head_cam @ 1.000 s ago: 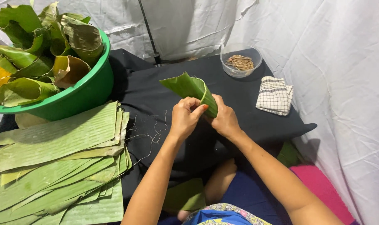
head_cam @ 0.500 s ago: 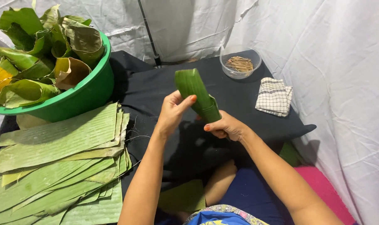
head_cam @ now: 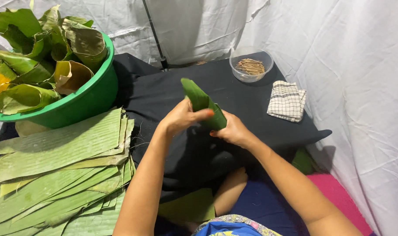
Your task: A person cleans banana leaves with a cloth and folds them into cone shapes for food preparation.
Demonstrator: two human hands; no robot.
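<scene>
I see both hands clasping the leaf roll (head_cam: 202,105) above the black cloth (head_cam: 251,109): left hand (head_cam: 181,117) wrapped mid-roll, right hand (head_cam: 233,130) pinching its lower end. If either grip slackens, I judge it could spring open.

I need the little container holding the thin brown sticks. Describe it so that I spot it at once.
Start at the black cloth-covered work surface in the middle of the view and go to its far right corner, by the white sheet. There, just behind the folded checked cloth, stands a small clear round bowl. It alone is see-through, with a bundle of thin brown sticks inside.
</scene>
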